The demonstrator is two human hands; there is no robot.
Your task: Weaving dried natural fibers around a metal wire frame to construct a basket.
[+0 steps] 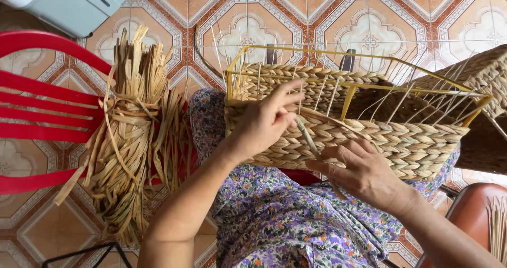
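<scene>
Our left hand (pixel 266 121) pinches a flat dried fibre strand (pixel 308 137) between thumb and fingertips at the upper edge of the braided wall, while our right hand (pixel 360 172) lies just below it, fingers curled loosely around the lower run of the same strand and pressed against the braid. Both hands work on the near wall of a half-woven basket (pixel 380 141), which rests on our lap over a purple floral dress (pixel 274 215). We judge the weaving to be partly done: several rows of thick plaited fibre already wrap the lower part of the near side and a band shows along the far side, but the yellow wire frame (pixel 369 54) stands bare above them, with thin upright wires still uncovered all along the top. So the upper rows and the rim look to be left. To our left, a bundle of dried fibre strips (pixel 129 136) lies tied across a red plastic chair (pixel 42 109), within reach. At the right edge another woven basket (pixel 486 77) sits close beside the one in hand, and a brown seat (pixel 470 210) shows at the lower right. A patterned tile floor (pixel 369 14) lies beneath everything, with a pale grey-blue appliance (pixel 68 1) in the upper left corner.
</scene>
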